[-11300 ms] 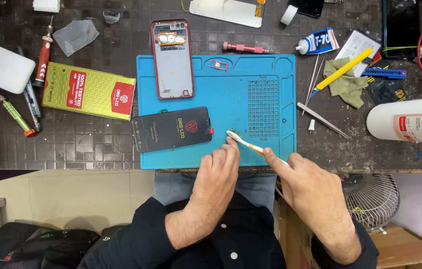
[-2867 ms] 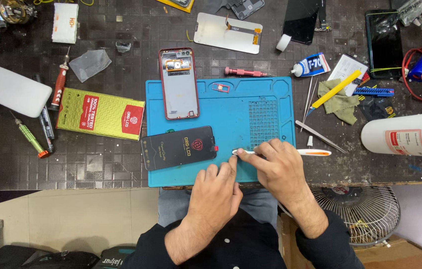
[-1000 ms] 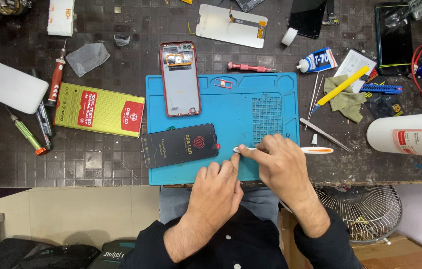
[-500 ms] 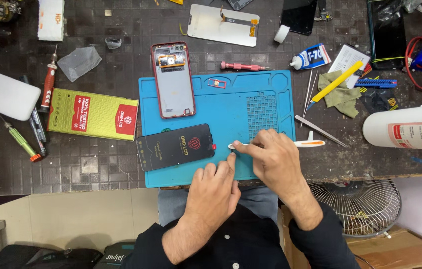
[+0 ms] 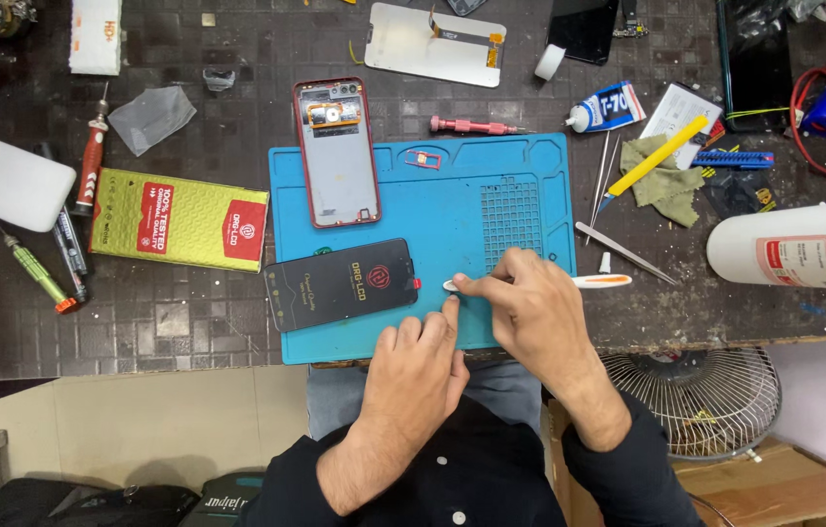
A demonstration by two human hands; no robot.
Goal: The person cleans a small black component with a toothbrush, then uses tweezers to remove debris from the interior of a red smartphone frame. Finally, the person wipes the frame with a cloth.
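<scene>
Right hand (image 5: 530, 307) lower on toothbrush (image 5: 569, 282)

Toothbrush (image 5: 600, 281) middle hidden under right hand (image 5: 540, 312) (head visible); white bottle (image 5: 793, 256) cut off.

Phone repair workshop, blue repair mat (image 5: 520, 166), opened phone (image 5: 337, 151), screwdrivers (image 5: 91, 161), tweezers (image 5: 624, 253), glue tube (image 5: 608, 107)

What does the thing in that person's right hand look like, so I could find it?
Find the blue mat on the dark table. At its lower right edge the right hand pinches a slim white toothbrush, lying flat, orange near its tail. Unlike the metal tweezers just above, it is plastic and white.
</scene>
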